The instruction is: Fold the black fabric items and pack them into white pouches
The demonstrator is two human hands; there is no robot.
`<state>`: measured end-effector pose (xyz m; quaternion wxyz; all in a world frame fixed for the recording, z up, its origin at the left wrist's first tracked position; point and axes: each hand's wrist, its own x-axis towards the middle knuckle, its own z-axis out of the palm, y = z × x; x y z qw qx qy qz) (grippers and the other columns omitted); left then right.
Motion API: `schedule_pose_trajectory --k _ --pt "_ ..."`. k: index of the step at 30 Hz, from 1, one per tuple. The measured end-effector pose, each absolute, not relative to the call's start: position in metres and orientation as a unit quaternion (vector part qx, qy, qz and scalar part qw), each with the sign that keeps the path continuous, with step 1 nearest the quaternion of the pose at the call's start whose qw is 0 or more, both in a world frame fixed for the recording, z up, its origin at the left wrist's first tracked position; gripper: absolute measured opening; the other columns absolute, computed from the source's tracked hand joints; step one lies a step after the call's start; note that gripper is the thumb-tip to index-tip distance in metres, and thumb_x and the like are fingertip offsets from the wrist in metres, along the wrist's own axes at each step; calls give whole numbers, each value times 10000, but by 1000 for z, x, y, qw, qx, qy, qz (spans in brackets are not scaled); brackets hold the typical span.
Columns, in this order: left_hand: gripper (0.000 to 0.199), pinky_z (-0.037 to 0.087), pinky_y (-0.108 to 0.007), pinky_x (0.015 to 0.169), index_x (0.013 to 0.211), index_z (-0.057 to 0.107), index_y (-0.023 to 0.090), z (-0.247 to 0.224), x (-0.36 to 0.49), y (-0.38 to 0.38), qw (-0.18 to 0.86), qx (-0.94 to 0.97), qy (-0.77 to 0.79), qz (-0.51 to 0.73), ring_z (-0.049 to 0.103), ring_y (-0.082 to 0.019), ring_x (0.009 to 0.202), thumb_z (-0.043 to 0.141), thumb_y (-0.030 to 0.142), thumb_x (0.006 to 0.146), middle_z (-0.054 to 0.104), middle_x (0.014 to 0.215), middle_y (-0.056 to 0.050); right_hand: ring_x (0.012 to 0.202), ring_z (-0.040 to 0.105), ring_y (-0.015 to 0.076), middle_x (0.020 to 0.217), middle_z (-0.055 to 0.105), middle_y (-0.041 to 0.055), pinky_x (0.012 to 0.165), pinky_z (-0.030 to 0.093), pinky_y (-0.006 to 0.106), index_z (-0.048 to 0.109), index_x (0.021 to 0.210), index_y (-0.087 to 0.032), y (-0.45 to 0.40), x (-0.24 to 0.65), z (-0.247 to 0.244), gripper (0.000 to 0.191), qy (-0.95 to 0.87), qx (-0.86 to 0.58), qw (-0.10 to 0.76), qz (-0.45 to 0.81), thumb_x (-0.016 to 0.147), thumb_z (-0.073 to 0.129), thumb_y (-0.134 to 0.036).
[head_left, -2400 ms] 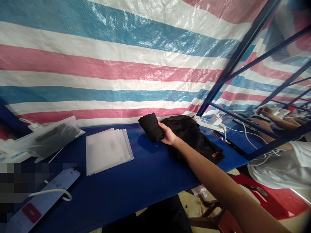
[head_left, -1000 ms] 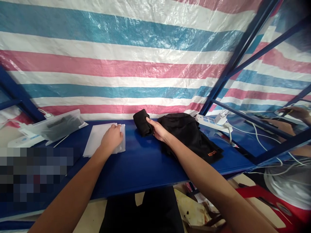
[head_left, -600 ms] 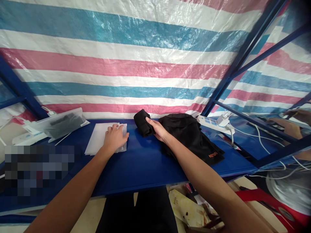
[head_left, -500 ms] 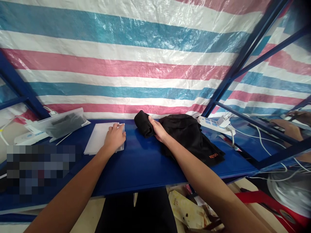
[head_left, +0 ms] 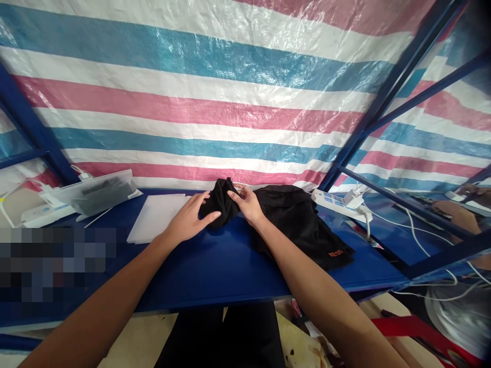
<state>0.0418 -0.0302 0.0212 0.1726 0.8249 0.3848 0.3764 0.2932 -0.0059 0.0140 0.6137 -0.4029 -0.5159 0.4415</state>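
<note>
A rolled bundle of black cloth point(head_left: 221, 204) rests on the blue tabletop point(head_left: 215, 271), loosely creased. My right hand point(head_left: 247, 204) is closed on the bundle's right side, thumb on top. At its left edge is my left hand point(head_left: 190, 217), thumb and fingers spread; whether it touches the cloth I cannot tell. Just right of my right hand lies a black garment point(head_left: 295, 220), spread flat with orange lettering near its lower corner; my forearm covers part of it. White sheets point(head_left: 153, 217) lie left of the bundle, partly under my left hand.
A power strip point(head_left: 337, 202) with plugs sits at the right rear, its white cables trailing right. A clear pouch point(head_left: 103, 194) leans by another power strip point(head_left: 48, 212) at the left. Blue frame bars point(head_left: 355, 138) and a striped tarp point(head_left: 199, 117) enclose the table. Another person's arm shows far right.
My left hand has left the white sheets and moved right to the black bundle, its fingers spreading. The bundle has shifted slightly left and looks looser, still in my right hand.
</note>
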Motion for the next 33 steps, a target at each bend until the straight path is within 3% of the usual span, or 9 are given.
schedule_pose_trajectory --k 3,6,9,14,16,20,25,29,33 --pt "863 571 -515 1108 1678 440 278 18 50 -31 275 785 379 405 687 -363 1334 799 526 933 709 1460 -138 1048 773 228 1130 827 27 1001 615 373 718 1349 -248 -17 285 28 679 -541 -325 582 512 758 981 -456" --pt "735 587 -497 1090 1566 557 266 15 53 -23 355 696 380 495 735 -342 1261 818 408 894 767 1363 -119 1060 770 231 1164 821 30 1010 611 376 743 1319 -255 -20 283 35 648 -540 -304 576 533 741 986 -417" --pt "579 580 -490 1106 1361 682 225 19 46 -10 401 585 381 594 734 -334 1249 829 294 805 775 1329 -114 1036 758 227 1111 810 27 1001 603 380 733 1313 -253 -13 296 38 646 -499 -340 638 477 729 960 -409" --pt "440 608 -470 1062 1185 716 262 36 24 2 476 441 325 688 710 -306 1285 846 253 765 775 1290 -62 778 682 175 811 679 -68 788 594 334 477 1674 -289 -23 339 59 1027 -509 -465 628 360 735 890 -330" --pt "439 611 -458 1069 1179 717 283 41 18 4 495 418 290 704 698 -288 1319 875 255 770 769 1309 -46 667 634 156 756 643 -76 689 577 322 488 1683 -303 -42 351 71 993 -550 -480 575 370 771 880 -333" --pt "487 589 -451 1127 1259 726 287 53 20 5 512 410 281 701 698 -277 1339 897 270 803 765 1351 -60 684 677 165 873 756 29 707 603 347 817 1301 -195 -96 359 86 561 -602 -487 475 418 813 907 -459" --pt "527 562 -477 1176 1367 714 239 101 55 13 552 473 266 633 688 -289 1361 849 233 858 726 1460 -91 663 670 211 762 751 11 624 556 327 813 1312 -244 -171 356 87 709 -615 -540 416 396 671 1024 -463" --pt "446 544 -493 1187 1323 749 154 154 111 28 626 559 222 497 717 -323 1319 826 185 885 777 1342 -138 585 575 188 679 686 14 530 467 300 842 911 -266 -220 360 94 311 -598 -593 446 304 826 899 -560" --pt "400 572 -490 1124 1308 751 147 170 172 55 690 595 178 372 746 -327 1253 815 198 916 790 1299 -167 430 454 143 512 575 27 439 344 291 649 566 -239 -248 377 89 593 -538 -624 483 297 939 752 -688"
